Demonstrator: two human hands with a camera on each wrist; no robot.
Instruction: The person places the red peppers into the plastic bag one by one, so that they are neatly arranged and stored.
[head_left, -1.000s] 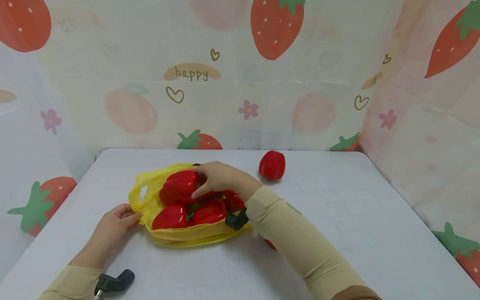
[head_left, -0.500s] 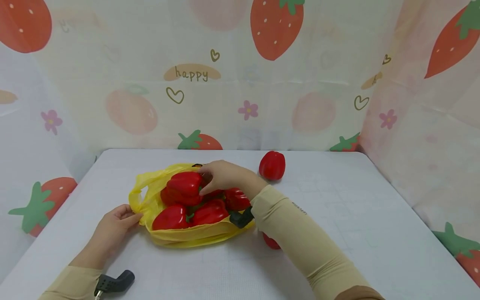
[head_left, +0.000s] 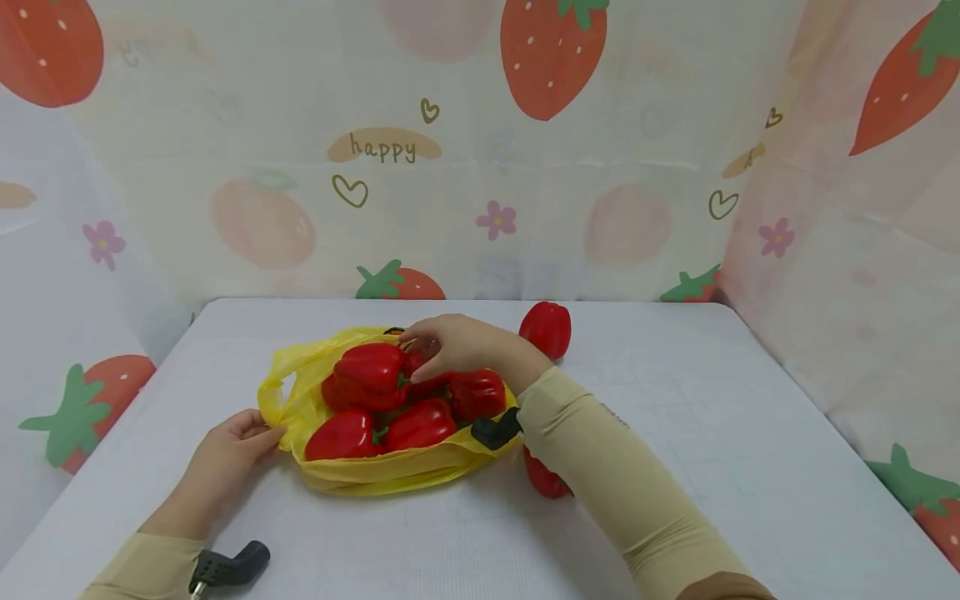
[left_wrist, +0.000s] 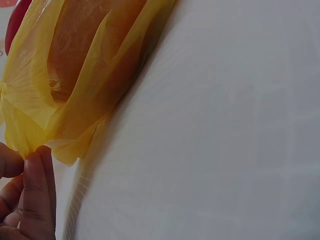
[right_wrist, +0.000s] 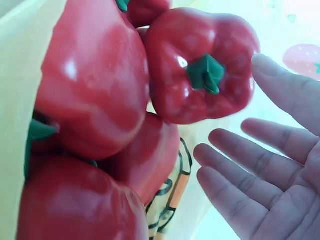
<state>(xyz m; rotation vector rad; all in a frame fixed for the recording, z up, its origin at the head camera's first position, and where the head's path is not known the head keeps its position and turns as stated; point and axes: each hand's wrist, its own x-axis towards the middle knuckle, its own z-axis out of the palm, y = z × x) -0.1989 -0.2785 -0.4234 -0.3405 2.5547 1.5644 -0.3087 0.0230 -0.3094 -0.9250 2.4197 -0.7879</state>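
A yellow plastic bag (head_left: 367, 477) lies on the table with its mouth spread, several red bell peppers inside. My left hand (head_left: 234, 450) pinches the bag's left edge; in the left wrist view thumb and fingers (left_wrist: 37, 195) meet on the gathered plastic. Over the bag's right part hovers my right hand (head_left: 461, 346), fingers spread and nothing held. The right wrist view shows that hand's fingers (right_wrist: 250, 155) beside the topmost bell pepper (right_wrist: 205, 70), its green stem facing the camera. The thumb tip is close to that pepper; whether it touches, I cannot tell.
One red bell pepper (head_left: 546, 330) stands on the white table (head_left: 675, 392) near the back edge, behind the right forearm. Another pepper (head_left: 543, 477) lies right of the bag, partly hidden by the sleeve. A patterned curtain (head_left: 465, 167) surrounds the table's back and sides.
My right hand has let go of the top pepper and drawn away to the right. That pepper has settled slightly rightward in the bag. The left hand has stayed put.
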